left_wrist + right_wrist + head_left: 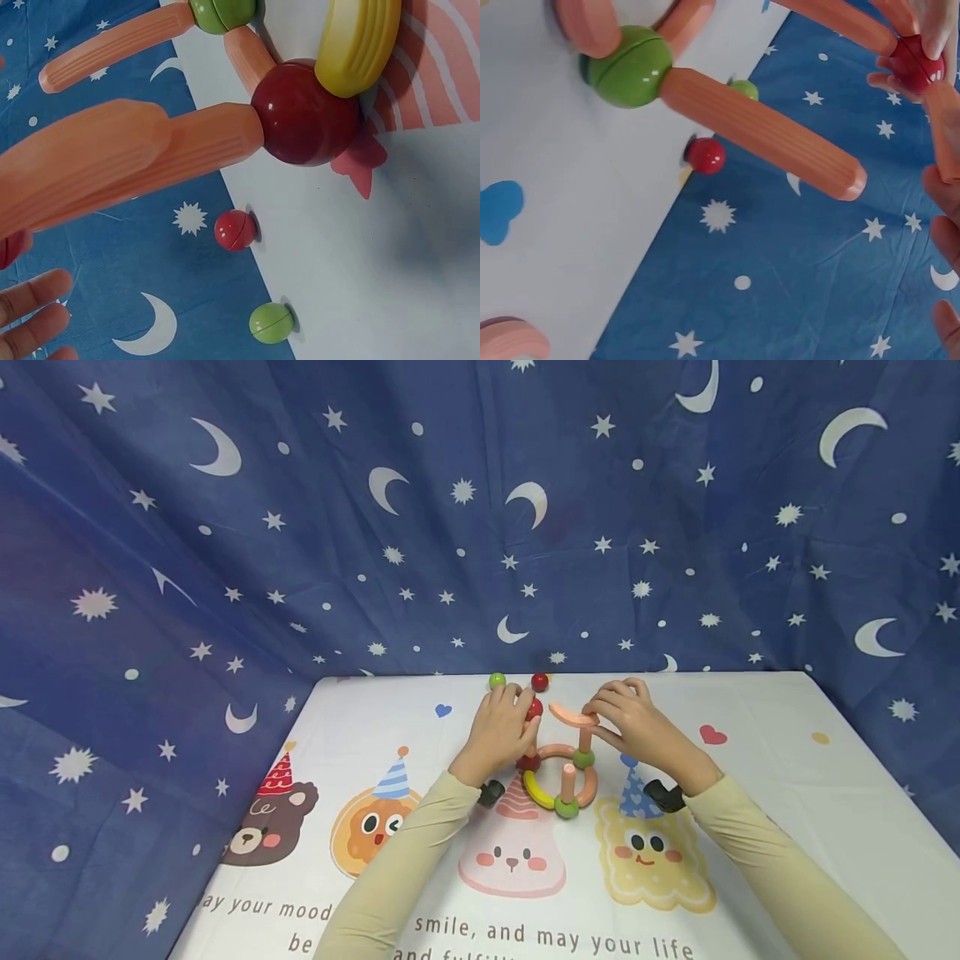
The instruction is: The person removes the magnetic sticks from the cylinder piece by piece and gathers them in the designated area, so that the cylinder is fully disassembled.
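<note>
At the top of an upright orange stick (532, 745), my left hand (497, 728) pinches a red ball (917, 66). My right hand (637, 723) holds a curved orange stick (573, 717) between fingers and thumb. Its far end is close to the red ball; whether they touch I cannot tell. Below is a ring of curved sticks, one yellow (536, 789) and two orange, joined by a dark red ball (304, 112) and two green balls (567, 808). Two more upright sticks (568, 783) rise from the green balls, their tops bare.
A loose green ball (497, 680) and a loose red ball (539, 682) lie near the table's back edge. Another curved orange piece (511, 340) lies on the white printed tablecloth (375, 702). Behind hangs a blue curtain (465, 527) with moons and stars.
</note>
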`<state>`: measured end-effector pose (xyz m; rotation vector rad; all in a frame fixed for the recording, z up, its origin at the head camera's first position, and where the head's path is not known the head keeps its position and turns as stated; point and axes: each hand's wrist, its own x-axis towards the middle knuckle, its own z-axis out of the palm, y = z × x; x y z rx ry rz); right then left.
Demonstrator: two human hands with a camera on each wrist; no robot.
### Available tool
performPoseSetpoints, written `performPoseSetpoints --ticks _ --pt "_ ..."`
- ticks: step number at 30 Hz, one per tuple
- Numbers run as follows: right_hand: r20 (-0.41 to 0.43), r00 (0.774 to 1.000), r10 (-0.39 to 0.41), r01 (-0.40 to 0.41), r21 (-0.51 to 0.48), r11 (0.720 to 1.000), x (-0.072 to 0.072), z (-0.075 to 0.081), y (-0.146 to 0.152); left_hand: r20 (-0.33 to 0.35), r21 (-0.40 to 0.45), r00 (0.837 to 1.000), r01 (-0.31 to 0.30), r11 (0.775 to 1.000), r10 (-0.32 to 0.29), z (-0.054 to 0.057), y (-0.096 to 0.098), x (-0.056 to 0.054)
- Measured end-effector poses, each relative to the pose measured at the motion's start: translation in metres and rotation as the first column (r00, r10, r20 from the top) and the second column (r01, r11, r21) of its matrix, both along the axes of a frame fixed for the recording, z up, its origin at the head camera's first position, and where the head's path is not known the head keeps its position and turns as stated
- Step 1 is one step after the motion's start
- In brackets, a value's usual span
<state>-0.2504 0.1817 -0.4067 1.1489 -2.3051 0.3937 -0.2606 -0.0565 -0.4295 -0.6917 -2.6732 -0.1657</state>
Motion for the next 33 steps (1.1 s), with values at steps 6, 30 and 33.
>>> performPoseSetpoints --ticks 6,30,33 --pt "-0.103 0.995 0.015 -0.02 -0.054 0.998 -0.002 -0.008 0.009 -0.001 -0.001 1.0 -0.001 1.0 0.001 0.0 0.001 0.0" --pt "-0.149 0.985 -0.089 0.078 -0.076 0.994 -0.006 -0.03 0.095 -0.011 0.01 1.0 0.003 1.0 -0.002 -0.003 0.001 0.0" --pt "-0.124 0.984 -0.129 0.123 -0.059 0.991 -0.008 -0.036 0.11 -0.009 0.012 1.0 0.004 1.0 -0.003 -0.003 0.001 0.0"
